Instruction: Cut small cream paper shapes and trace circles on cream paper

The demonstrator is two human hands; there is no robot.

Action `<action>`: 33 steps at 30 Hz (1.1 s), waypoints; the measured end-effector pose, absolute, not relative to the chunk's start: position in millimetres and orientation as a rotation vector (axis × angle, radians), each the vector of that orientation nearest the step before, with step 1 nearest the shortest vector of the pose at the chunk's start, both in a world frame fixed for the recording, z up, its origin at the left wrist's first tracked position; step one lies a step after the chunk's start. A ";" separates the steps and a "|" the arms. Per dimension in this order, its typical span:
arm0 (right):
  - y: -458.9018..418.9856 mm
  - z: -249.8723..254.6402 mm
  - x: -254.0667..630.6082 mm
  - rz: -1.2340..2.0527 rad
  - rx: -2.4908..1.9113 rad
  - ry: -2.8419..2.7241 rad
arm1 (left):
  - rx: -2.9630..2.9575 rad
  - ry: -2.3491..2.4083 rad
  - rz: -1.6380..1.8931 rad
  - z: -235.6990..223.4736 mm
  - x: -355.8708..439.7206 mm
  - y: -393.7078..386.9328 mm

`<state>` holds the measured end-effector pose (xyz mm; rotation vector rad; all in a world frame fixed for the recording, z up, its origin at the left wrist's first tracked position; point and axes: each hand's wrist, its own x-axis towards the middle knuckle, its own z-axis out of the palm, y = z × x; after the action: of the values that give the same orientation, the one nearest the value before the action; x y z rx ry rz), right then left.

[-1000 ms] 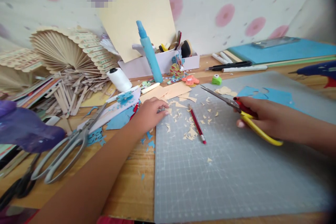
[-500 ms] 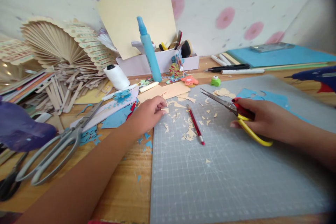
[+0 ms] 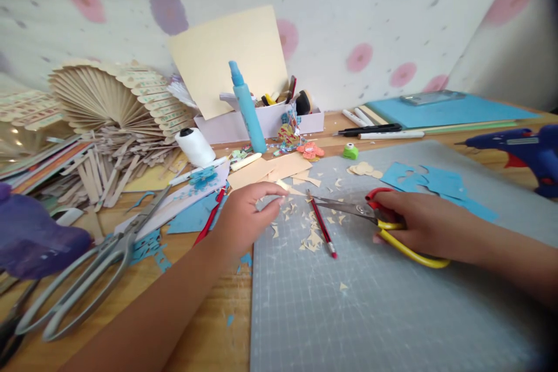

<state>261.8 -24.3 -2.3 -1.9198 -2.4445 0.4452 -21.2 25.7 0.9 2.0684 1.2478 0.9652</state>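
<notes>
My left hand [image 3: 244, 215] is at the left edge of the grey cutting mat [image 3: 349, 319], thumb and forefinger curled together around a small piece of cream paper [image 3: 282, 185], which shows at the fingertips. My right hand [image 3: 418, 221] holds scissors [image 3: 344, 207] with red and yellow handles over the mat. Their blades are slightly apart and point left toward my left hand. Under the blade tips lies a red and black pencil [image 3: 322, 226] with a pink eraser. Cream paper scraps [image 3: 311, 240] are scattered around it. Cream paper circles [image 3: 364, 169] lie behind the scissors.
Large grey scissors [image 3: 93, 267] and a purple object [image 3: 39, 238] lie at left. Behind stand a thread spool [image 3: 195, 148], a blue spray bottle [image 3: 248, 110] and a white box [image 3: 231, 128]. Cut blue paper [image 3: 429, 180] and a blue glue gun [image 3: 514, 145] are at right.
The view has shifted, with the background lower in it. My right hand has brought the scissors left, closer to my left hand, and the blade tips now reach the pencil.
</notes>
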 end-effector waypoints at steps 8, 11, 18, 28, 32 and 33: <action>-25.5 -4.5 261.7 0.456 -1.911 -2.401 | 1.406 1.074 1.088 3.6 -5.3 16.8; -27.8 -0.9 259.1 0.579 -1.833 -2.355 | 1.293 1.082 1.069 5.0 -2.5 13.4; -34.7 5.5 246.4 0.720 -1.740 -2.339 | 1.267 1.053 1.046 4.8 0.4 4.2; -35.9 3.7 244.0 0.778 -1.700 -2.274 | 1.065 0.988 1.132 13.4 10.3 -3.4; -36.2 5.4 241.8 0.850 -1.691 -2.250 | 0.945 0.961 1.096 17.2 11.7 -6.2; -36.7 5.5 241.0 0.860 -1.690 -2.250 | 0.940 0.944 1.080 17.1 11.6 -6.9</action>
<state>241.0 -36.7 5.5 -1.6905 -2.2497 0.8600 11.6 -6.9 17.1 0.9401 0.9437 1.0803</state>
